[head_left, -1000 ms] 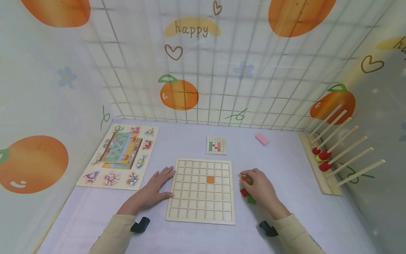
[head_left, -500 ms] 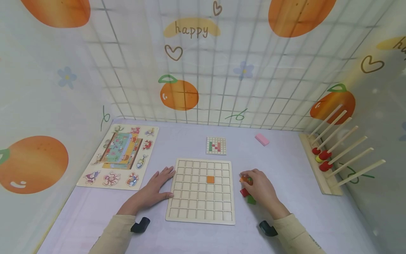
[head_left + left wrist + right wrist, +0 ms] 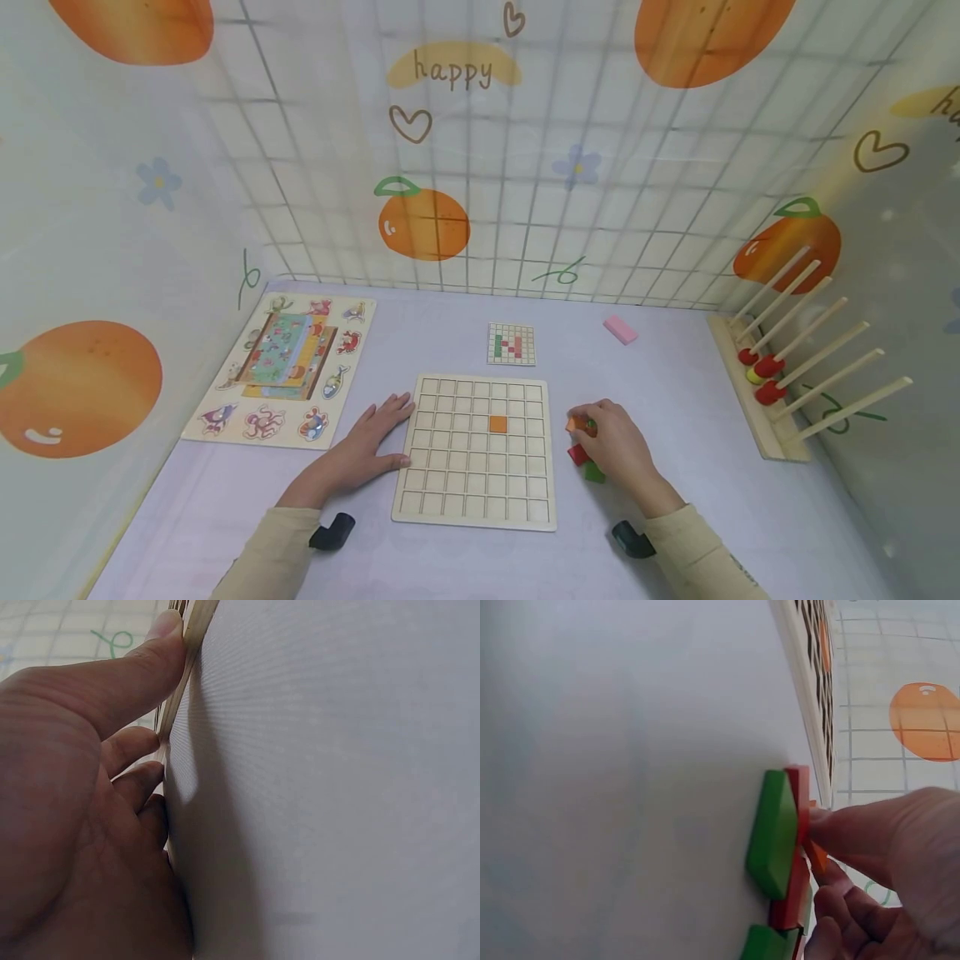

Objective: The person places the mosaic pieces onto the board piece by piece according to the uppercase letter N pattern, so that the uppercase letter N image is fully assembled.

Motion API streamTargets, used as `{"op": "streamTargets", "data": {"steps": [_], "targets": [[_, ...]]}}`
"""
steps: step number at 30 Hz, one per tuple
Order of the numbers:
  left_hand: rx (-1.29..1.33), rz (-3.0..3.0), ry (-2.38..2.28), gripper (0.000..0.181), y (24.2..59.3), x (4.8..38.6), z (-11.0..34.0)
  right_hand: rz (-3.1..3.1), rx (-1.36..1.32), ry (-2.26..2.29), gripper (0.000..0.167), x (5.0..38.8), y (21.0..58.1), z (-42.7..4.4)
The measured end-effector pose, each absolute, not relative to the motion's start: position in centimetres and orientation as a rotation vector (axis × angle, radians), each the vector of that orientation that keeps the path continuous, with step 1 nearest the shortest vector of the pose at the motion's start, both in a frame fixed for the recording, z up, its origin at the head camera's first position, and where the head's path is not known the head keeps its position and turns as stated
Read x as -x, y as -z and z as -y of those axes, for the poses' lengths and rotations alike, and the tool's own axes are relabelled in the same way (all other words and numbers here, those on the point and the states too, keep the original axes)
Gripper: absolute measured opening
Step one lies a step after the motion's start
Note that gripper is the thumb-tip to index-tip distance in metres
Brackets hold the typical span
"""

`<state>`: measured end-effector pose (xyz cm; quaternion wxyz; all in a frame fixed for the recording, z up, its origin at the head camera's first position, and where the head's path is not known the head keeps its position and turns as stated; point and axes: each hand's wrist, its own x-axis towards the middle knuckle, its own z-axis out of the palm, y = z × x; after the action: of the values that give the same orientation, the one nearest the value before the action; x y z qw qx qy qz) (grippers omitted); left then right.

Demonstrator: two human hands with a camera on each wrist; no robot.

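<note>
Head view: the grid board (image 3: 465, 461) lies on the worktop (image 3: 450, 567), an orange tile (image 3: 498, 424) in one of its cells. At the board's left edge the left hand (image 3: 360, 446) is spread, thumb and fingertips touching it. Just right of the board, the right hand (image 3: 615, 437) pinches another orange piece (image 3: 573, 423) above red tiles (image 3: 576, 454) and green tiles (image 3: 594, 472). Beyond the board is a pattern card (image 3: 512, 344).

Left wrist view: the thumb tip rests on the board's edge.

Right wrist view: thumb and finger hold the orange piece; red and green tiles lie together beside the board.
</note>
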<state>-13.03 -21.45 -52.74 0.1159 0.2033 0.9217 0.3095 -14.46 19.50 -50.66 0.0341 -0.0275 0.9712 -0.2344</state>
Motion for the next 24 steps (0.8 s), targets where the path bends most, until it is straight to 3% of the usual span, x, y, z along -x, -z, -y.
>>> {"op": "streamTargets", "data": {"steps": [24], "targets": [[-0.582,-2.692,-0.891,0.085,52.86,13.06,21.47,-2.992,0.147,0.745,0.033,14.28,50.74,-19.73]]}}
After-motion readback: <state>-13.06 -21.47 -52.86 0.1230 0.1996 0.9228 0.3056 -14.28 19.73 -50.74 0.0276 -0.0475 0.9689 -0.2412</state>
